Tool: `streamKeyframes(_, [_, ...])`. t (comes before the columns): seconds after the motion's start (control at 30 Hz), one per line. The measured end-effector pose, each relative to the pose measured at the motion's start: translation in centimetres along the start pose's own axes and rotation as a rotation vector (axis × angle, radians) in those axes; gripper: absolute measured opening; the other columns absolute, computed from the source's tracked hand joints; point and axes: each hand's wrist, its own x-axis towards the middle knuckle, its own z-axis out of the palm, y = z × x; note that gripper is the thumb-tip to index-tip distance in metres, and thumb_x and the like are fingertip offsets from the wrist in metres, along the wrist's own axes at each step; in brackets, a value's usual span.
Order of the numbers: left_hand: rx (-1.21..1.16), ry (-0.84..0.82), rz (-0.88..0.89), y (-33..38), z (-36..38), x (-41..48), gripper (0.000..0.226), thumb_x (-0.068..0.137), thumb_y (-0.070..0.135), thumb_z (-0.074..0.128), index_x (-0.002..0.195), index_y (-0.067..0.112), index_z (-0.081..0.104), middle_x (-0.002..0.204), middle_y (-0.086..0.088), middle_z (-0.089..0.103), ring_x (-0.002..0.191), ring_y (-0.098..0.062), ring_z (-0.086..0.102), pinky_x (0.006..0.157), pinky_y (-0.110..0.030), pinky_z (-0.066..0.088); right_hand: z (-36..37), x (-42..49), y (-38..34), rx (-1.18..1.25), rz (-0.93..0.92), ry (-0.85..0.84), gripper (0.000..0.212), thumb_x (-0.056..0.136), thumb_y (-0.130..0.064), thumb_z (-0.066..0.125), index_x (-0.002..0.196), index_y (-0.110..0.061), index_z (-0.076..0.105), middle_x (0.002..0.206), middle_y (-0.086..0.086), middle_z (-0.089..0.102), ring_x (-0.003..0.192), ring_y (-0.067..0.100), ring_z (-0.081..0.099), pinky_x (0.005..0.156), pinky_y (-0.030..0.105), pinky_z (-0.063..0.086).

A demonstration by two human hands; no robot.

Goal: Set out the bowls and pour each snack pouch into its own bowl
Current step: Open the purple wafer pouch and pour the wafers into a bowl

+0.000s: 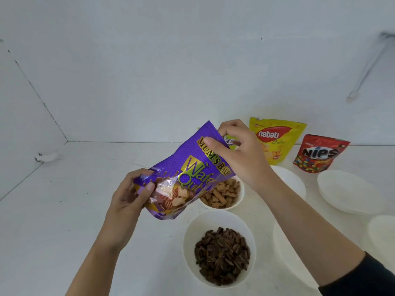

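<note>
Left hand, right hand grip purple pouch, partly hiding bowl.

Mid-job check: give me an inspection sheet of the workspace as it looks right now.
Surface: white table, lightly marked.
Job's things: purple wafer pouch held above the bowls; yellow pouch and red pouch upright at the back; seed bowl and brown-snack bowl filled; empty bowls at right.
Clutter: nothing seen.
Hands: left hand grips the pouch's bottom, right hand pinches its top.
Cables: nothing seen.
Surroundings: white walls; blurred grey streak upper right, unidentifiable.
</note>
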Motion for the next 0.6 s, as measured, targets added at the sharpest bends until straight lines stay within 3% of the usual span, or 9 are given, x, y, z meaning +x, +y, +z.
streamKeyframes(0.03, [-0.054, 0.029, -0.01, -0.1, 1.3, -0.2, 0.022, 0.09, 0.022, 0.062, 0.11, 0.015, 0.065, 0.111, -0.01, 0.068, 0.09, -0.023, 0.07, 0.065, -0.028, 0.059, -1.4, -0.4, 0.3, 0.045, 0.008, -0.016, 0.022, 0.09, -0.029, 0.075, 0.079, -0.014, 0.065, 0.1, 0.0, 0.058, 0.098, 0.014, 0.058, 0.08, 0.012, 0.039])
streamKeyframes(0.1, [-0.108, 0.079, -0.009, -0.1, 4.3, -0.6, 0.027, 0.083, 0.029, 0.068, 0.106, 0.014, 0.068, 0.108, -0.012, 0.068, 0.088, -0.022, 0.069, 0.064, -0.028, 0.06, -3.7, -1.2, 1.2, 0.131, 0.015, -0.025, 0.024, 0.095, -0.025, 0.07, 0.084, -0.005, 0.064, 0.102, 0.005, 0.057, 0.096, 0.017, 0.059, 0.081, 0.023, 0.045])
streamKeyframes(0.23, [-0.121, 0.157, 0.034, -0.1, 10.2, -1.7, 0.028, 0.082, 0.035, 0.068, 0.104, 0.018, 0.072, 0.109, -0.006, 0.07, 0.094, -0.02, 0.069, 0.069, -0.03, 0.061, -7.8, -2.3, 2.7, 0.234, 0.031, 0.048, 0.029, 0.095, -0.033, 0.063, 0.088, -0.005, 0.064, 0.095, 0.011, 0.063, 0.092, 0.029, 0.062, 0.085, 0.047, 0.049])
streamKeyframes(0.33, [-0.106, 0.161, 0.035, 0.0, 13.6, -3.0, 0.028, 0.086, 0.037, 0.064, 0.108, 0.021, 0.071, 0.119, -0.005, 0.069, 0.101, -0.021, 0.069, 0.071, -0.034, 0.062, -10.7, -3.3, 3.2, 0.312, 0.073, 0.069, 0.027, 0.095, -0.035, 0.061, 0.086, -0.01, 0.064, 0.088, 0.009, 0.065, 0.086, 0.027, 0.062, 0.082, 0.048, 0.049])
streamKeyframes(0.43, [-0.126, 0.132, 0.018, -0.1, 16.3, -4.5, 0.04, 0.084, 0.041, 0.071, 0.117, 0.02, 0.064, 0.125, -0.005, 0.068, 0.104, -0.026, 0.072, 0.075, -0.041, 0.063, -13.2, -4.4, 3.7, 0.342, 0.098, 0.071, 0.026, 0.093, -0.039, 0.062, 0.085, -0.015, 0.065, 0.092, 0.015, 0.066, 0.09, 0.036, 0.064, 0.084, 0.053, 0.051])
streamKeyframes(0.53, [-0.064, 0.168, 0.028, 0.0, 18.4, -5.7, 0.059, 0.073, 0.056, 0.084, 0.117, 0.023, 0.064, 0.13, -0.009, 0.066, 0.108, -0.037, 0.071, 0.083, -0.057, 0.059, -15.2, -5.2, 4.2, 0.371, 0.119, 0.075, 0.026, 0.092, -0.039, 0.063, 0.086, -0.014, 0.067, 0.092, 0.016, 0.069, 0.093, 0.042, 0.065, 0.086, 0.059, 0.051])
streamKeyframes(0.6, [-0.041, 0.196, 0.045, 0.4, 19.2, -6.2, 0.057, 0.073, 0.056, 0.084, 0.116, 0.023, 0.065, 0.129, -0.011, 0.066, 0.109, -0.041, 0.069, 0.086, -0.063, 0.055, -16.4, -5.7, 4.3, 0.393, 0.131, 0.071, 0.027, 0.09, -0.039, 0.066, 0.088, -0.012, 0.067, 0.09, 0.016, 0.071, 0.089, 0.04, 0.066, 0.083, 0.056, 0.053])
